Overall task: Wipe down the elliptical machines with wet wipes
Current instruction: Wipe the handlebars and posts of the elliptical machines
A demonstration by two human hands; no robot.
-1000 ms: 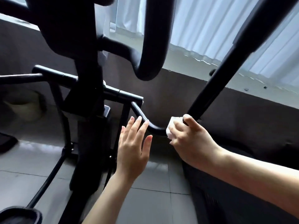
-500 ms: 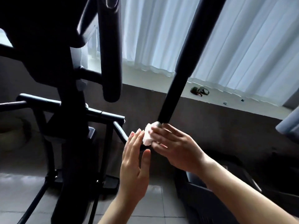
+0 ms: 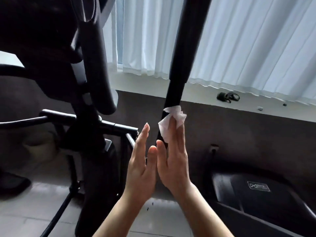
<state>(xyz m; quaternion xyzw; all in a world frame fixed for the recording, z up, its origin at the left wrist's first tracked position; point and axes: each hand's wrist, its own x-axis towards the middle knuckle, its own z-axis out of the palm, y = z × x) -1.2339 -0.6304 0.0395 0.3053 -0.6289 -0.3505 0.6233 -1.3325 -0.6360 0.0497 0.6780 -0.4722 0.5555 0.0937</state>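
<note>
Item: elliptical machine point(image 3: 89, 93), black, filling the left and centre of the view. One long black bar point(image 3: 181, 65) ran from the top centre down toward the middle, leaning slightly left at its lower end. A second, thicker black handle point(image 3: 100, 74) hung to its left and ended in a rounded tip. A horizontal crossbar point(image 3: 89, 120) sat lower left, joined to the dark central column.

Item: wet wipe point(image 3: 172, 117), white, crumpled. It lay against the lower part of the long bar, at mid-frame, partly wrapped round the bar's right side.

Item: right hand point(image 3: 172, 161). Fingers were extended upward and nearly straight, pressing the wipe onto the bar with the fingertips; the thumb stood apart on the left, beside the bar. No closed grip round the bar was visible.

Item: left hand point(image 3: 142, 161). It was held flat and open, fingers together and straight, edge-on to the camera, just left of the bar and beside the right hand. Whether it touched the bar could not be told. It carried nothing.

Surroundings: white pleated curtain point(image 3: 239, 48) across the far side; a pale window sill point(image 3: 205, 98) below it, bearing a small dark object point(image 3: 227, 97) of unclear kind. A dark wall ran under the sill. Pale tiled floor point(image 3: 162, 218) lay near. A black padded piece of equipment point(image 3: 253, 190) with a small logo sat lower right.
</note>
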